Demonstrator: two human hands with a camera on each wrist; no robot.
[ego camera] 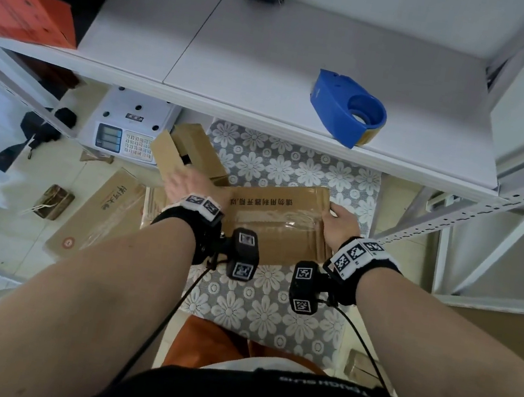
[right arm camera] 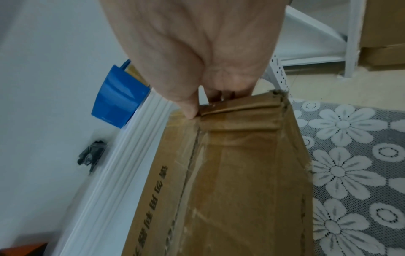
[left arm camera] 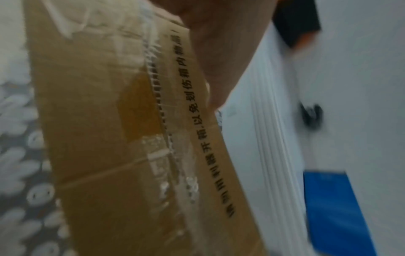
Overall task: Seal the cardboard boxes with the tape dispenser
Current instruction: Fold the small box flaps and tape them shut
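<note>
The right hand [right arm camera: 197, 52] grips one end of the cardboard box [ego camera: 279, 221], thumb on top and fingers curled beneath; the left hand [ego camera: 185, 184] holds the opposite end, finger position hidden. The box hangs over a floral mat [ego camera: 292, 165], below the white shelf [ego camera: 272, 65] where the blue tape dispenser [ego camera: 347, 107] rests near the front edge.

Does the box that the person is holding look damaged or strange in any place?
Yes. The cardboard box is worn: the end held by the right hand is creased and its corner frayed, and old wrinkled clear tape covers the top seam. The tape dispenser overhangs the shelf edge slightly.
</note>
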